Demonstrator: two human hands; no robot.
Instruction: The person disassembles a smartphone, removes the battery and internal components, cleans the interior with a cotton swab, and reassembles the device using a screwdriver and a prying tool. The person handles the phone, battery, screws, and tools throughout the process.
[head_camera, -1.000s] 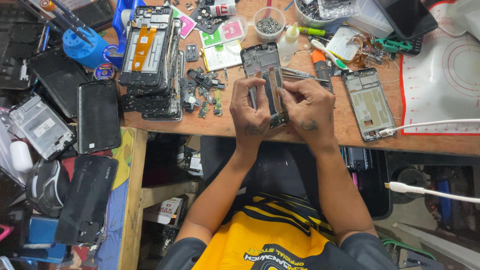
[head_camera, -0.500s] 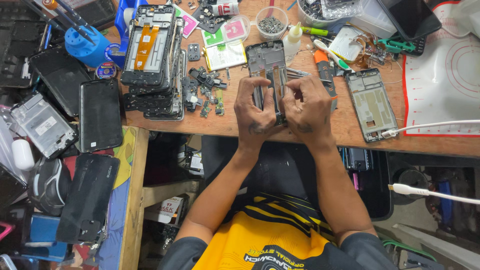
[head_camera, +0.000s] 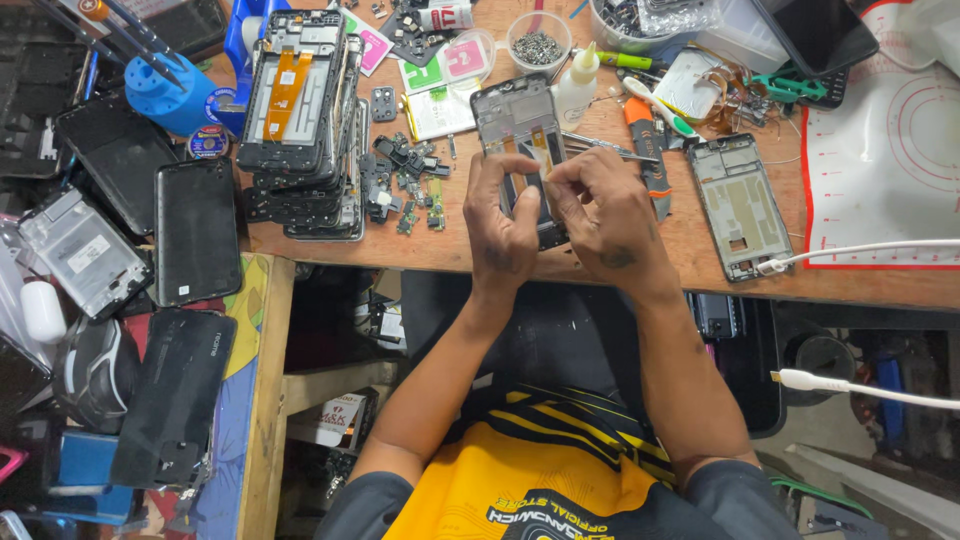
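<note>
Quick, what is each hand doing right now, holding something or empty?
Left hand: closed on the left side of the opened phone frame on the wooden bench.
Right hand: fingers curled on the same phone frame, pinching at its middle.

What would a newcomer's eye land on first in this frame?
Both hands, left hand and right hand, grip an opened phone frame at the middle of the wooden bench. Left of them rises a stack of stripped phone frames; a red-lined white mat lies far right.

hands shift on the opened phone frame

the left hand (head_camera: 503, 222) has slid lower along the phone frame (head_camera: 520, 130), now lying flatter, while the right hand (head_camera: 603, 215) fingertips have pinched in at its middle.
</note>
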